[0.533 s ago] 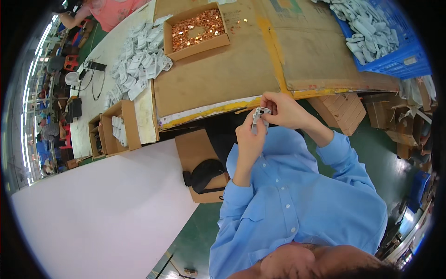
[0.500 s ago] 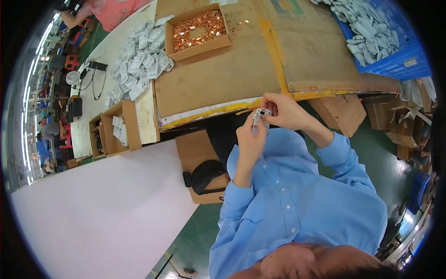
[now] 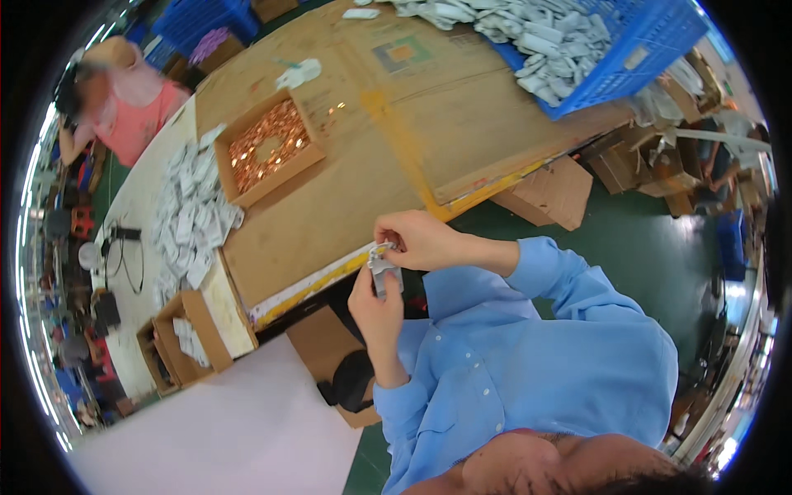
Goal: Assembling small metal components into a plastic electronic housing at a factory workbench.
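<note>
A: What do your two hands show here?

B: Your left hand (image 3: pixel 377 318) wraps the grey-white part (image 3: pixel 380 266), fingers closed about it, thumb on its near face. Your right hand (image 3: pixel 422 242) meets the part's upper end, fingertips narrow and bent inward; whether they close on it is hidden, so I cannot tell.

A: And where does the part lie?

B: In your hands, near the front edge of the cardboard-covered table (image 3: pixel 289 256).

A: What differs from half a second earlier?

B: Your view is tilted: the table's front edge slopes more steeply, and your hands appear lower and farther left. Your left grip stays much the same. The dark opening atop the part, plain earlier, is now hard to make out. The cardboard box (image 3: pixel 285 176) of copper-coloured pieces (image 3: pixel 289 128) also shows lower and farther left, beside the pile of grey-white parts (image 3: pixel 190 210). The blue crate (image 3: pixel 635 62) shows farther left, with more loose parts (image 3: pixel 450 12) visible beside it. More of the co-worker (image 3: pixel 140 124) in pink is visible.
</note>
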`<state>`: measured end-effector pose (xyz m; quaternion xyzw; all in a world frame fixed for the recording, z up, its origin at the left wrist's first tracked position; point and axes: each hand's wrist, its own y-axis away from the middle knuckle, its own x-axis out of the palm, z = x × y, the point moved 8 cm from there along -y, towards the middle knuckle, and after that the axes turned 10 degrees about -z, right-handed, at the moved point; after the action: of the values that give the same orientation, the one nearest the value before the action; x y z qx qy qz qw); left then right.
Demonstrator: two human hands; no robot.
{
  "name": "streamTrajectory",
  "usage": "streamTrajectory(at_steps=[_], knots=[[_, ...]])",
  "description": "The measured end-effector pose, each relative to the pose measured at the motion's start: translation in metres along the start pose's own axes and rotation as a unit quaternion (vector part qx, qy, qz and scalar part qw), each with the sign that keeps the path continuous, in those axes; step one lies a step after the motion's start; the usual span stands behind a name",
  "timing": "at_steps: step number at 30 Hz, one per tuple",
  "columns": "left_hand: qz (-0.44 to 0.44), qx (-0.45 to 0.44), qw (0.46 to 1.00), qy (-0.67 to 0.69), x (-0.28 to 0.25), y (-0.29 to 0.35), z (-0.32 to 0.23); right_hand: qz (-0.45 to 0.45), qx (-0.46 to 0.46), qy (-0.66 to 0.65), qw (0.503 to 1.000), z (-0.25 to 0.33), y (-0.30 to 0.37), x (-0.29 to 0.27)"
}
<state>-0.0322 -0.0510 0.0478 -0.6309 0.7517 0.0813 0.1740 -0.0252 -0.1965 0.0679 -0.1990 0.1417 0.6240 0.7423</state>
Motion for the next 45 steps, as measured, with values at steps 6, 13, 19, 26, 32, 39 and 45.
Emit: streamTrajectory(at_steps=[6,13,19,26,32,39,45], knots=[[-0.021,-0.042,0.995,0.088,-0.031,-0.017,0.028,0.035,-0.046,-0.023,0.998,-0.008,-0.008,-0.03],[-0.214,-0.075,0.974,0.029,-0.176,-0.094,0.077,-0.099,0.032,0.554,0.826,-0.132,-0.064,-0.219],[-0.303,-0.059,0.951,-0.018,-0.256,-0.198,0.124,-0.088,0.054,0.656,0.748,-0.184,-0.077,-0.334],[-0.371,0.019,0.921,-0.115,-0.288,-0.236,0.121,-0.081,0.05,0.648,0.756,-0.179,-0.091,-0.323],[-0.413,0.109,0.9,-0.086,-0.261,-0.199,0.094,-0.146,-0.004,0.579,0.802,-0.159,-0.091,-0.318],[-0.275,0.103,0.955,-0.028,-0.156,-0.129,0.061,-0.181,-0.067,0.407,0.893,-0.081,-0.102,-0.253],[-0.117,0.202,0.97,-0.07,-0.039,-0.071,-0.004,-0.015,-0.009,-0.011,1.0,0.002,-0.097,-0.079]])
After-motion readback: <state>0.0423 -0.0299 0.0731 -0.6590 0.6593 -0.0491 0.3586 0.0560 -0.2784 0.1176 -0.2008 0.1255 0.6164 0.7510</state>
